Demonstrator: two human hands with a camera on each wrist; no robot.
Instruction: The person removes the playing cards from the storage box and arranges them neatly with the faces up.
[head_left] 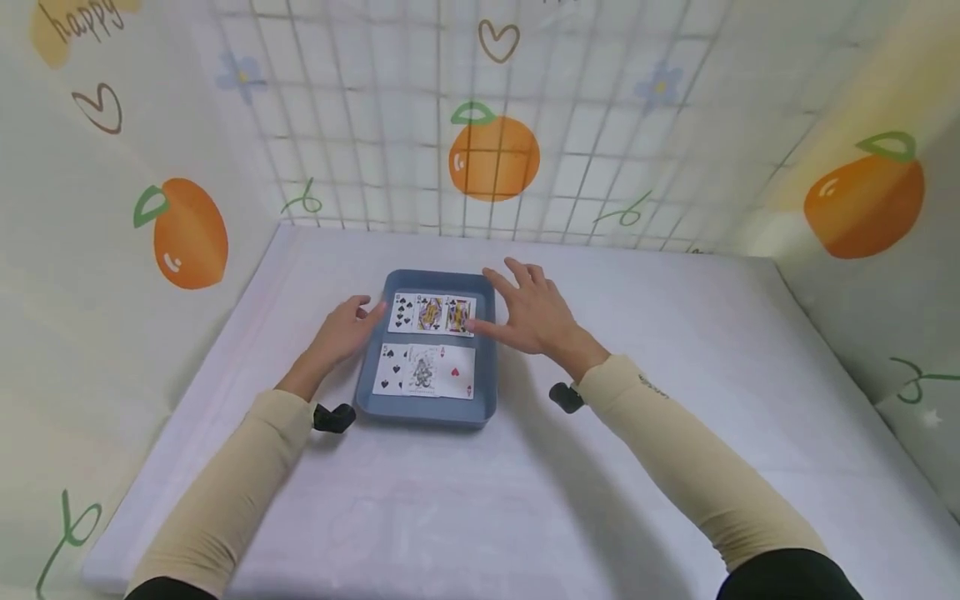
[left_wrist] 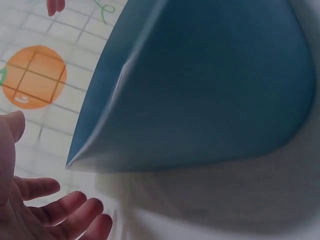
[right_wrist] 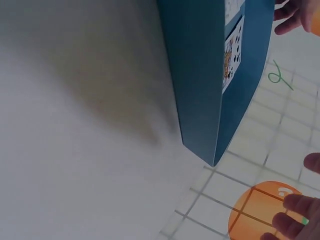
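Black cloth point(head_left: 791, 575) rings the person's upper arms at the lower edge of the head view, with beige sleeves point(head_left: 675, 450) running forward to both wrists. The right grip point(head_left: 536, 312) has its fingers spread apart, holding nothing, above the far right corner of a blue-grey tray point(head_left: 423, 408). The left grip point(head_left: 341, 333) is also unclosed, fingers loosely bent, just beside the tray's left rim; its wrist view shows a gap there.

Between the two grips, the tray rests on the bench point(head_left: 420, 500) with two rows of overlapping playing cards. Beneath the right thumb lies a court card point(head_left: 456, 312); left of it, toward the left grip, come a second court card point(head_left: 431, 314) and a black number card point(head_left: 403, 312). Nearer the person than both grips are the five of spades point(head_left: 390, 367), a joker point(head_left: 423, 371) and the ace of hearts point(head_left: 457, 375). Black wrist devices point(head_left: 566, 397) sit behind the grips. White cloth covers the bench; beyond it hangs a sheet point(head_left: 495, 158) printed with oranges, before a wire grid point(head_left: 360, 125).
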